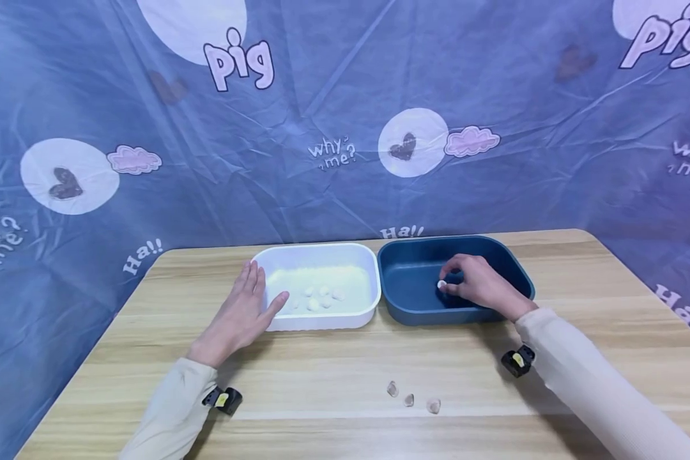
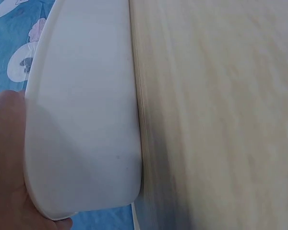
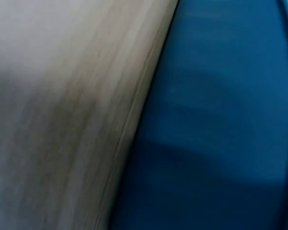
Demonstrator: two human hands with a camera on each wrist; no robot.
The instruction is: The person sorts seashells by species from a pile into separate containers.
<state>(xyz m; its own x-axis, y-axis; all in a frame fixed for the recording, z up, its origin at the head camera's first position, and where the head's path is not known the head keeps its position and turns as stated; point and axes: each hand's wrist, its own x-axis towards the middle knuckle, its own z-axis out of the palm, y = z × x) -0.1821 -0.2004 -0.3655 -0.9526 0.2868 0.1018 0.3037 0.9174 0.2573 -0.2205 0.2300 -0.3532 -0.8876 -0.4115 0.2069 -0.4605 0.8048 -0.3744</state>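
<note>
A white plastic bin [image 1: 322,322] stands at the back of the wooden table, with several small white pebble-like pieces [image 1: 313,305] on its floor. My left hand [image 1: 244,313] rests at the bin's left end, fingers straight along the rim and thumb reaching over the front edge. In the left wrist view, part of that hand [image 2: 7,158] lies against the white wall. Over the dark blue bin [image 1: 402,316], thumb and fingers of my right hand [image 1: 480,281] pinch a small white pebble-like piece [image 1: 441,285]. The right wrist view shows the blue bin's wall [image 3: 221,120], with the hand out of sight.
Three small brownish-grey pebble-like pieces [image 1: 409,400] lie in a loose row on the wooden table [image 1: 322,383], nearer than the bins. Both bins stand side by side, close to a hanging blue printed cloth [image 1: 299,191] behind the table.
</note>
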